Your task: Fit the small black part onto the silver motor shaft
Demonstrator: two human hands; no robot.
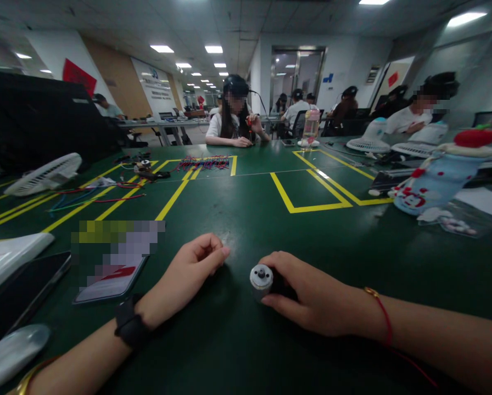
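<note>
The green table (238,219), marked with yellow tape, filled the foreground. The right hand (312,296) was partly closed, thumb and fingers in a firm hold. The left hand (184,277) was found loosely half open, with nothing visible in its grasp. A phone (110,286) lay beside the left wrist. Smallest was the silver cylinder (261,278), held upright in the right hand, near the left.

Motor (261,292): silver metal cylinder; end face up, with a central shaft and small dark holes beside it. Pose: roughly upright at the table (217,345), side gripped by the right hand (312,299).
</note>
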